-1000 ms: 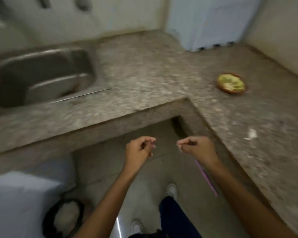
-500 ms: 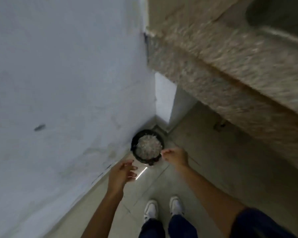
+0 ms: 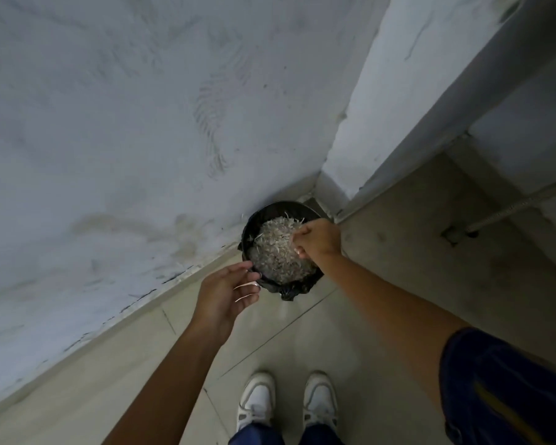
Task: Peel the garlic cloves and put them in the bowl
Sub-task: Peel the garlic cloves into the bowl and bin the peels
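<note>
Black plastic lined a small round bin (image 3: 284,289) that stood on the tiled floor (image 3: 382,316) in the far corner, against the pale wall (image 3: 142,123). It was heaped with dry, whitish garlic skins (image 3: 276,252). The right hand (image 3: 318,239) hung over the bin's right rim, its fingers curled downward above the skins; whether they held anything could not be told. The left hand (image 3: 225,293) hovered just near and left of the bin, palm turned inward, fingers loosely spread and holding nothing. White shoes (image 3: 286,403) stood at the near edge. No peeled cloves or bowl showed.
</note>
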